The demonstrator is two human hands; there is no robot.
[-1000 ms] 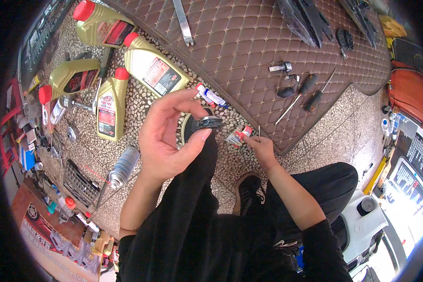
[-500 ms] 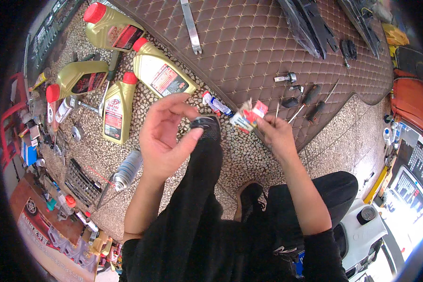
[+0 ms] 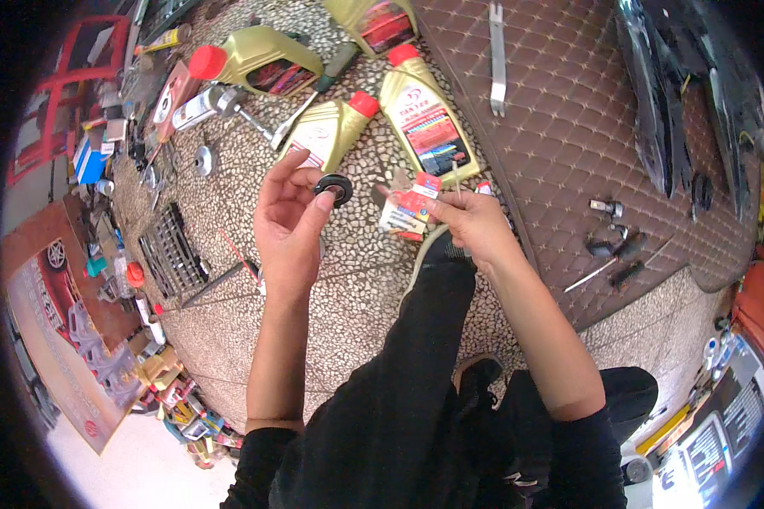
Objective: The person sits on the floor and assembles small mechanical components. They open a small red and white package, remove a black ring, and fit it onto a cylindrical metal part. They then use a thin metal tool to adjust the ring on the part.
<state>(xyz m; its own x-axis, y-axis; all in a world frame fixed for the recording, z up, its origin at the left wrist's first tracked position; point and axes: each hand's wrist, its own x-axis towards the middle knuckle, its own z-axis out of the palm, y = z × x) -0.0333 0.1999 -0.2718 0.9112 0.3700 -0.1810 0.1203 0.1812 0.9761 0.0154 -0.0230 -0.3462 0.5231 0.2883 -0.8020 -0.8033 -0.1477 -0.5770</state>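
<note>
In my left hand [image 3: 290,219], a small round black ring-shaped part [image 3: 334,190] is pinched between thumb and fingers. My right hand [image 3: 469,222] grips a crumpled red-and-white packet [image 3: 409,209], and its torn-looking end points toward the black part. The two hands are apart, raised over the pebbled floor. Just beyond them lie gold plastic bottles with red caps, one flat bottle [image 3: 429,119] above the packet and another bottle [image 3: 324,136] above my left hand. My shoe [image 3: 440,254] shows below the packet, partly covered by my right hand.
A brown quilted mat [image 3: 560,161] covers the right side, bearing a flat metal pry bar [image 3: 497,64], long black parts [image 3: 654,110] and screwdrivers [image 3: 628,273]. On the left are a socket set [image 3: 172,254], a silver spray can [image 3: 202,109] and a car poster [image 3: 68,331].
The view has swung left, so the bottles and mat sit farther right. My hands have come closer together, and the black part in my left hand now shows plainly against the floor.
</note>
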